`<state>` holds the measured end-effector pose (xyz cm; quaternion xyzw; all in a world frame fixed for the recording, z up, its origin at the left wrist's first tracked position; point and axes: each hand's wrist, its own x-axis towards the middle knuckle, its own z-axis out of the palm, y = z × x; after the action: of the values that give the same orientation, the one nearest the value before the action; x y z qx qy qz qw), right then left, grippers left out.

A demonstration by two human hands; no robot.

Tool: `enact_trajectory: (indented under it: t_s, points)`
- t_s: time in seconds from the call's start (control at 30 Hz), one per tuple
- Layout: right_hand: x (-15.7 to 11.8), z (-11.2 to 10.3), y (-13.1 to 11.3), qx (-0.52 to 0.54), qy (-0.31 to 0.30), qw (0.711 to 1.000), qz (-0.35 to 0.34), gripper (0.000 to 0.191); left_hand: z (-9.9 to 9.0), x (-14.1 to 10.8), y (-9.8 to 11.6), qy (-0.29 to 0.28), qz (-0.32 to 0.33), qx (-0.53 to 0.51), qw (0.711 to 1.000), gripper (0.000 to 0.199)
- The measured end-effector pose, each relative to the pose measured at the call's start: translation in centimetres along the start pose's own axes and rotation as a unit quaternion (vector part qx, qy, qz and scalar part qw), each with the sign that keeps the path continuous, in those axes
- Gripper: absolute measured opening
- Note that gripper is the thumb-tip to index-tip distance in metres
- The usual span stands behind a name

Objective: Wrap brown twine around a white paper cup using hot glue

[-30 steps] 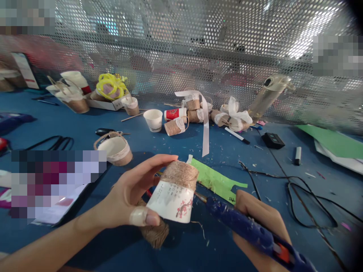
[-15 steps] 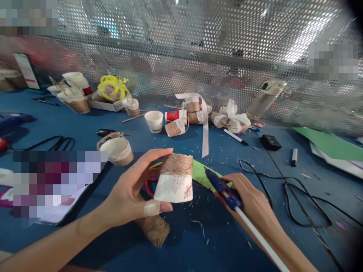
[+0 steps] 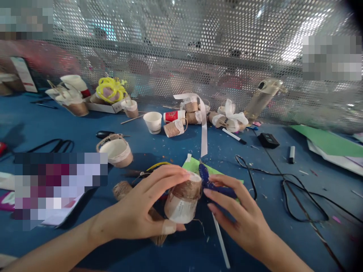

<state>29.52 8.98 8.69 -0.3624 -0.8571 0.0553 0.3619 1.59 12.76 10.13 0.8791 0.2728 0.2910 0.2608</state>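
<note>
A white paper cup [image 3: 181, 209], its upper part wrapped in brown twine, is held upside down in my left hand [image 3: 147, 204], with the fingers on top and the bandaged thumb below. Just right of it lies a dark blue glue gun [image 3: 204, 175] on green paper [image 3: 192, 164], a white glue stick [image 3: 220, 241] pointing towards me. My right hand [image 3: 241, 211] has its fingers spread beside the glue gun and the cup, holding nothing. A twine ball [image 3: 159, 230] is partly hidden under my left hand.
A handled cup [image 3: 115, 151] stands at the left. Further back are a plain cup [image 3: 153, 121], several twine-wrapped cups [image 3: 174, 128] and a white ribbon [image 3: 204, 132]. A black cable [image 3: 283, 189] loops at the right, near a black box [image 3: 269, 140].
The glue gun is down on the green paper, and my right hand has let go of it and moved closer to the cup. My left hand has shifted right and lower with the cup.
</note>
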Motion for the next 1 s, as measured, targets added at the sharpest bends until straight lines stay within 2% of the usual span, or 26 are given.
enact_trajectory:
  t_s: [0.07,0.2,0.4,0.5,0.63,0.73,1.0]
  points:
    - [0.0,0.4,-0.2,-0.004,-0.004,1.000,-0.015,0.039,0.2,-0.1,-0.1,-0.007,0.004,0.009,1.000,0.088]
    - [0.4,0.7,-0.8,0.007,0.025,0.999,-0.018,0.024,0.3,-0.1,0.0,-0.014,0.024,0.018,0.999,0.086]
    - [0.9,0.9,-1.1,0.026,0.034,0.999,-0.012,0.018,0.3,0.2,0.2,-0.013,0.061,0.024,0.998,0.087]
    - [1.0,0.9,-1.0,0.046,0.025,0.999,-0.007,0.014,0.3,0.1,0.1,-0.023,0.054,0.024,0.998,0.087]
    - [1.1,0.7,-1.2,0.104,0.040,0.994,-0.016,0.019,0.3,-0.1,0.0,-0.024,0.040,0.031,0.998,0.088]
    - [1.0,0.6,-1.4,0.145,0.027,0.989,-0.009,0.020,0.2,-0.1,0.0,-0.026,0.026,0.033,0.999,0.085]
    - [1.0,0.8,-1.4,0.129,0.029,0.991,0.027,0.008,-0.1,-0.2,0.0,0.002,0.003,0.040,0.999,0.083]
